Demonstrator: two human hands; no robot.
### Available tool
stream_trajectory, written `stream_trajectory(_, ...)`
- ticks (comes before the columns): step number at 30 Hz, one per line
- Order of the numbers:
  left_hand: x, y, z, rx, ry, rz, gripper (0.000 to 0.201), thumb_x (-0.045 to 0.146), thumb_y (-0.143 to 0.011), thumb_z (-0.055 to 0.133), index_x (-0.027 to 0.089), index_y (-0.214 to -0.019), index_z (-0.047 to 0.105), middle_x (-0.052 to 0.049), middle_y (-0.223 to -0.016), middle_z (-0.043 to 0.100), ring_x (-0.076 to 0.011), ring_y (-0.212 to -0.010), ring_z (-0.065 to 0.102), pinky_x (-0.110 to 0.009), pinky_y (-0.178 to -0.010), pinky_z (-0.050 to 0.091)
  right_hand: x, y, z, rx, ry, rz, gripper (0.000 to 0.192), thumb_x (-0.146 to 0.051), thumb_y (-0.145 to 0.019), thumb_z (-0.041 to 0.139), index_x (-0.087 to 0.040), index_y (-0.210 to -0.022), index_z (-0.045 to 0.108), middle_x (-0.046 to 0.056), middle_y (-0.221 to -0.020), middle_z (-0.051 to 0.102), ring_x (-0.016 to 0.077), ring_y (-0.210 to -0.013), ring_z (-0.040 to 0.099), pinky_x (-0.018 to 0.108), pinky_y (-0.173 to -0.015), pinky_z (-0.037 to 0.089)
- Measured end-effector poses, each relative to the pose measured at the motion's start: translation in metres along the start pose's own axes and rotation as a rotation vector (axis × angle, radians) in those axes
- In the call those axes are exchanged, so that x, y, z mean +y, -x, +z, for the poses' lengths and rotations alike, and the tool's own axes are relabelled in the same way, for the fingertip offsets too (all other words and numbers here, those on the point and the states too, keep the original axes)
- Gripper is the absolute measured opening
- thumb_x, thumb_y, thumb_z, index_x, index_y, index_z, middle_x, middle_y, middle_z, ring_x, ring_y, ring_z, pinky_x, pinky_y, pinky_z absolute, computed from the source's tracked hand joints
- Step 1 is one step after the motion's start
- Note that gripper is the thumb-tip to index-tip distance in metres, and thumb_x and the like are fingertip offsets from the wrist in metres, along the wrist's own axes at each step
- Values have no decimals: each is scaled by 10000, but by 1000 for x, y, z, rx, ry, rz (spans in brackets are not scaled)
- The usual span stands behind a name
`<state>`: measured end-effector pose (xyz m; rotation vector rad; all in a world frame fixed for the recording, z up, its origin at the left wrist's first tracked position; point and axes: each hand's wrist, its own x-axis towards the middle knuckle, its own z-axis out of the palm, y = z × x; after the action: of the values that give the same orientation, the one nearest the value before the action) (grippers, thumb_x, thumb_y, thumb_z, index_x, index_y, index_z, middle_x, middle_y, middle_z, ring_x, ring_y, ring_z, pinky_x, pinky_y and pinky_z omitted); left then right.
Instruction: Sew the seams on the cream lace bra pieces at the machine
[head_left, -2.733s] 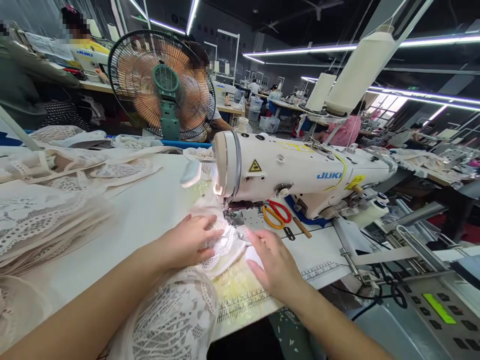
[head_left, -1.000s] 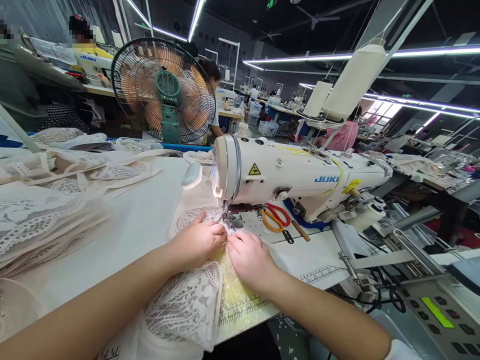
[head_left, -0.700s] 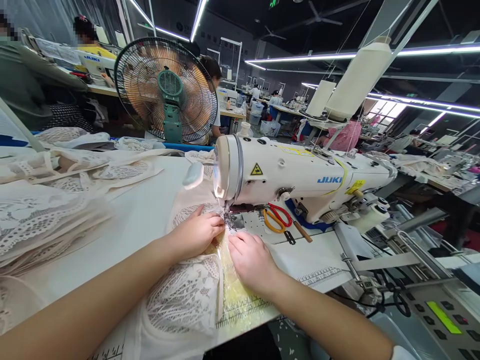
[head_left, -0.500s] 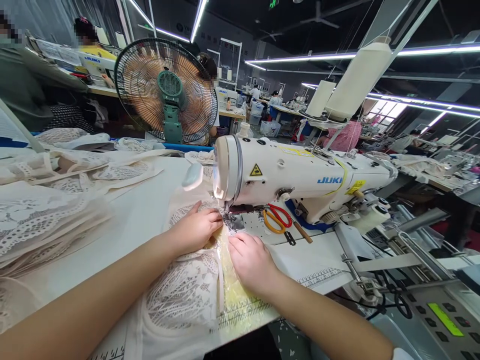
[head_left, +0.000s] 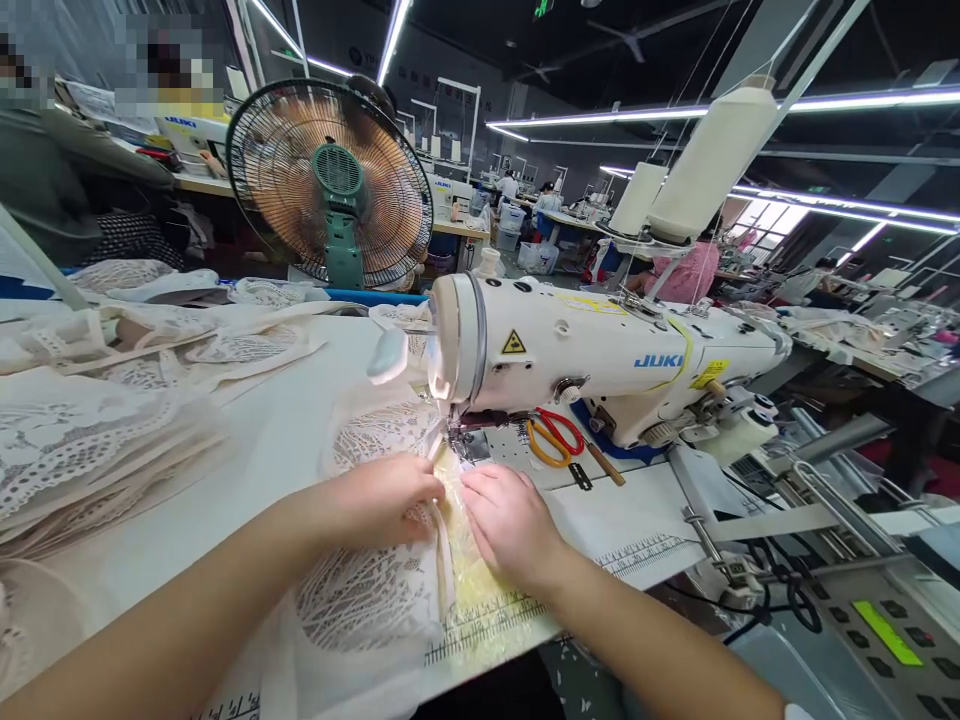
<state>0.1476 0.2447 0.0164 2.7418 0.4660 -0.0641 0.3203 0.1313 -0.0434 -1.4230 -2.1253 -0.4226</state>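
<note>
A pale lace bra piece [head_left: 367, 600] lies on the sewing table, running under the needle area of a white JUKI sewing machine [head_left: 600, 335]. My left hand [head_left: 386, 495] is closed on the edge of this lace piece, thumb and fingers pinched at its narrow trim, just in front of the presser foot. Close beside the foot rests my right hand [head_left: 510, 515], its fingers together and bent down on the yellowish taped strip [head_left: 469, 570] of the table. Whether anything lies under those right fingertips is hidden.
Red-handled and yellow-handled scissors [head_left: 553, 440], a blade [head_left: 580, 476] and a wooden-handled tool [head_left: 606, 464] lie right of the needle. Stacked lace pieces [head_left: 97, 450] cover the left side. A large fan [head_left: 330, 180] stands behind; a control panel [head_left: 885, 630] sits lower right.
My left hand has drawn back from the needle toward me and now pinches the trim lower down. The right hand has hardly moved.
</note>
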Motion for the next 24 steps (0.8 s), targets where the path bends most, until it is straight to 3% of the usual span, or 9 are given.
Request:
stream_trajectory(5,-9,-3,2,152,347,-95,165,288,-781,428,196,-659,491,14,-646,519,-149,-629,512,-255,-587,414,-8,7,-14,60,-206,265,294,-193,-884,407,-147,-1079,622,98,-1014,683,213,-966,591,362,-854,485)
stream_trajectory(7,-16,-5,3,284,550,-164,216,379,-783,399,209,-649,410,38,-615,432,-131,-587,454,-241,-544,391,-17,14,-17,-12,-339,394,420,-242,-905,385,-145,-1304,473,89,-992,671,188,-889,613,320,-768,514)
stream_trajectory(10,-23,-8,7,425,563,-298,201,381,-777,343,222,-654,351,45,-605,380,-126,-565,413,-241,-523,369,-33,18,-20,-203,-542,406,568,-311,-904,400,-137,-1434,292,46,-870,651,146,-662,580,250,-595,487)
stream_trajectory(12,-24,-9,11,467,480,-347,150,321,-760,341,226,-646,323,43,-600,366,-131,-566,400,-248,-531,349,-41,14,-19,-258,-557,374,442,-321,-885,429,-143,-1281,513,32,-772,633,140,-605,546,240,-569,455)
stream_trajectory(14,-24,-8,13,479,392,-367,97,250,-728,363,226,-644,321,38,-595,371,-140,-570,398,-256,-538,322,-44,6,-18,-275,-482,392,286,-279,-880,422,-160,-920,678,28,-675,613,144,-607,539,239,-575,426)
stream_trajectory(16,-22,-6,14,440,296,-354,39,191,-696,387,219,-669,380,28,-601,410,-154,-577,424,-263,-537,305,-42,-3,-17,-307,-390,444,313,-219,-880,398,-169,-709,655,27,-629,610,145,-616,543,240,-582,404)
stream_trajectory(18,-18,-3,14,353,197,-301,162,142,-663,413,214,-775,506,14,-627,464,-169,-572,455,-266,-513,280,-39,-8,-16,-369,-327,467,304,-185,-873,395,-170,-708,650,30,-654,640,149,-635,560,242,-590,399)
stream_trajectory(21,-8,0,11,145,-114,-203,422,124,-658,443,266,-1016,616,-11,-683,525,-177,-533,481,-269,-461,230,-36,-9,-15,-433,-280,460,287,-183,-870,396,-170,-912,680,55,-806,703,170,-731,614,255,-641,430)
stream_trajectory(24,5,-1,8,14,-337,-200,430,166,-715,448,264,-1090,635,-41,-697,571,-186,-509,518,-260,-430,242,-35,-9,-16,-492,-206,477,371,-201,-867,404,-167,-1165,622,82,-946,718,202,-836,645,277,-685,457)
